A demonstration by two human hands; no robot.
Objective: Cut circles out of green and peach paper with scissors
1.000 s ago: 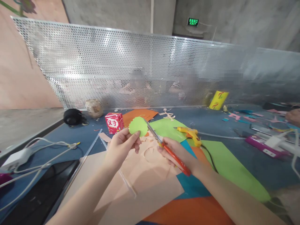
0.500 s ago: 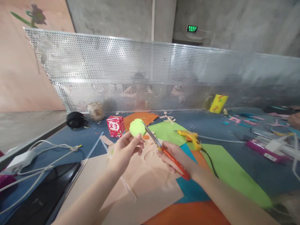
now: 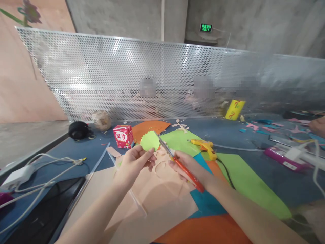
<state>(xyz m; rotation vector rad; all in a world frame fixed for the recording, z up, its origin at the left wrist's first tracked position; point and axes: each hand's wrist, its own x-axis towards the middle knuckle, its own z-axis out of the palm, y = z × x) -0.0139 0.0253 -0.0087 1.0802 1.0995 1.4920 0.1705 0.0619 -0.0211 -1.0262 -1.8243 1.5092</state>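
Observation:
Between the thumb and fingers of my left hand [image 3: 138,161] is a round yellow-green paper disc [image 3: 149,141] with a scalloped edge along its left and top. My right hand [image 3: 189,167] is closed around red-handled scissors [image 3: 189,173], whose blades point up and left and meet the disc's right edge. Whether the blades are parted is hard to make out. Both hands are above a large pale pink sheet [image 3: 114,210], which has a round outline on it. A green sheet [image 3: 181,140] lies behind the scissors.
A yellow glue gun [image 3: 204,145] lies right of my hands, its black cord trailing nearby. A red box [image 3: 123,136] stands left. Cables [image 3: 48,183] and a black tablet-like slab [image 3: 48,217] are at the left. A purple power strip [image 3: 285,160] sits right. A perforated metal screen [image 3: 101,71] stands behind.
The view has shifted slightly. The disc's face has turned a little in my left hand, and a thin paper sliver now shows above its top edge. Both hands keep their hold.

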